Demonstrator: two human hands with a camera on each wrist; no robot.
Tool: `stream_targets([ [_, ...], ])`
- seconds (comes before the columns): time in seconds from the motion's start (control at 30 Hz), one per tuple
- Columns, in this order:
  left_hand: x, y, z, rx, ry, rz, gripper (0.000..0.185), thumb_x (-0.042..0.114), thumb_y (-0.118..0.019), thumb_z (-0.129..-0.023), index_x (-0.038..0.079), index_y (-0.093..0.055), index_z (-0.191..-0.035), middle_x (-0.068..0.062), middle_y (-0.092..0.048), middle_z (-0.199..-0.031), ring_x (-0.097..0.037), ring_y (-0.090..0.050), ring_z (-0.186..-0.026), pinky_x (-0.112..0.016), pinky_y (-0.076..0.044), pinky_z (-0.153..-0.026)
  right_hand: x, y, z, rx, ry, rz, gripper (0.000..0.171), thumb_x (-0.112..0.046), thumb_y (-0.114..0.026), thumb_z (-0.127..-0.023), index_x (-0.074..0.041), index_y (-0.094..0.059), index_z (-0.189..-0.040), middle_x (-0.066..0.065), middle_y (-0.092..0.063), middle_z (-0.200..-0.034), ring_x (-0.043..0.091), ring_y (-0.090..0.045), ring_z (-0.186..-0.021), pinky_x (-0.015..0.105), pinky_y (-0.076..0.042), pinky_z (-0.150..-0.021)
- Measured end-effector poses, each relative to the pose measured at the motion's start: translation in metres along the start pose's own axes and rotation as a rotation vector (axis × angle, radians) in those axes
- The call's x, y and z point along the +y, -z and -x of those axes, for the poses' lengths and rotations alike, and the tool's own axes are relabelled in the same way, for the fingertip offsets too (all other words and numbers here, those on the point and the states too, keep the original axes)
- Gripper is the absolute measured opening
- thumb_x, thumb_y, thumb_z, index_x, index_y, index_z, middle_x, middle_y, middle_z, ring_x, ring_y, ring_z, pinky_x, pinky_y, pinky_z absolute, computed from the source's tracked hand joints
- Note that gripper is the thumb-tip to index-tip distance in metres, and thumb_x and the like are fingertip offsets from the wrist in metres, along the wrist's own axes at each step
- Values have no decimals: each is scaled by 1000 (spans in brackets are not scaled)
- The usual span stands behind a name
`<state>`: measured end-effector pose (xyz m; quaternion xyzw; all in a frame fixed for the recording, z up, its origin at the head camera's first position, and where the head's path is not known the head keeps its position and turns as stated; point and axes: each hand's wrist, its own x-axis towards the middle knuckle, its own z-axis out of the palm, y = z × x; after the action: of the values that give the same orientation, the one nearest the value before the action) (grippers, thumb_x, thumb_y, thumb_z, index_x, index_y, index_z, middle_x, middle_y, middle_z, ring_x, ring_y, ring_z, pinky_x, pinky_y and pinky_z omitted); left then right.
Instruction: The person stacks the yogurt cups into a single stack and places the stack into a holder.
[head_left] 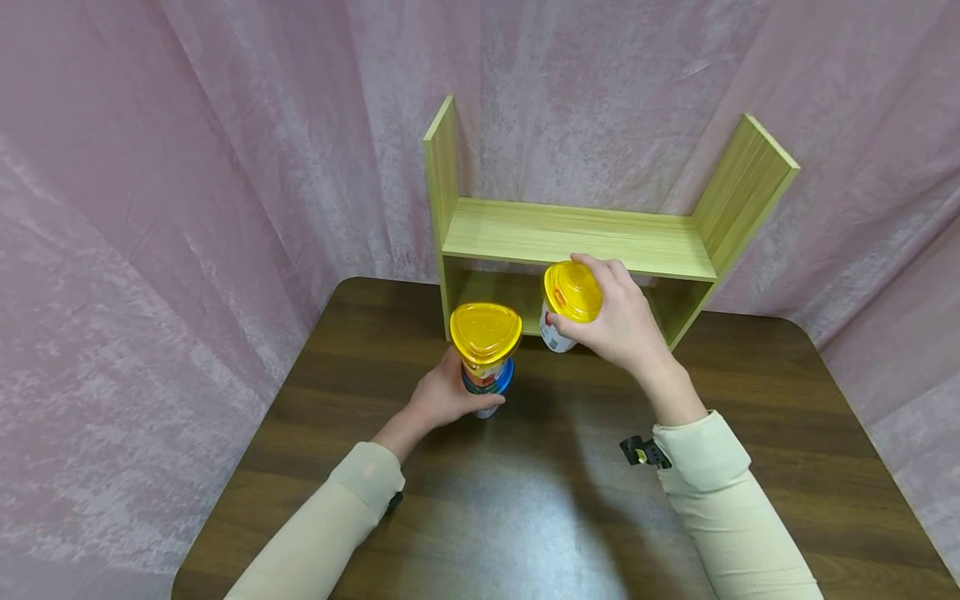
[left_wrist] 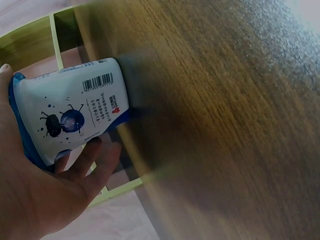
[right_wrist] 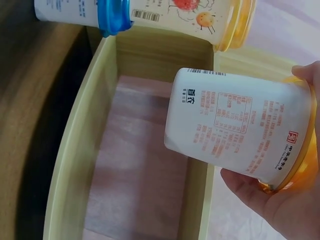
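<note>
My left hand grips a white cup with a blue lid, its fingers and thumb round it near the lid. On that lid stands a second cup with a yellow lid, fruit pictures on its side in the right wrist view. The left wrist view leaves the upper cup out. My right hand holds another yellow-lidded cup by its lid, thumb on one side and fingers on the other. This cup is in front of the shelf opening, right of the stack and apart from it. Whether the lower cup touches the table I cannot tell.
A light wooden shelf unit with two tall side panels stands at the back of the dark brown table. Pink curtains hang behind it and at both sides. The lower shelf compartment opens toward me.
</note>
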<state>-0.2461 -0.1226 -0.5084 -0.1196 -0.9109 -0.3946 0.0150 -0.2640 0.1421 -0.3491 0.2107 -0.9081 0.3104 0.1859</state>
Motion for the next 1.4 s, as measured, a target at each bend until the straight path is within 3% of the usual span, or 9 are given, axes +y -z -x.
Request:
stream_targets([
  [0.6,0,0,-3,12,-28,-1,95,68,-75,-62,28,-30,-136,9,-49,-120,-11,-55,-106,-40,-48,-90,-11,8,-7,-5,-51,20,83,-53,-76,-69,-20,-46,-138,10,-50,-115,27,-51,-94,44,-46,-78],
  [1.17,0,1,-2,19,-69,-9,97,67,-74,-64,29,-26,-139,7,-47,-124,-12,-54,-110,-41,-48,-91,-25,16,-14,-26,-91,39,84,-56,-74,-70,-21,-44,-140,14,-49,-124,31,-51,-102,48,-44,-83],
  [1.4,-1,-1,-2,23,-46,-29,99,70,-73,-62,26,-27,-139,4,-48,-124,-14,-55,-109,-42,-48,-91,-30,19,-16,-18,-94,34,83,-55,-74,-70,-20,-45,-140,13,-49,-125,31,-51,-101,49,-44,-82],
])
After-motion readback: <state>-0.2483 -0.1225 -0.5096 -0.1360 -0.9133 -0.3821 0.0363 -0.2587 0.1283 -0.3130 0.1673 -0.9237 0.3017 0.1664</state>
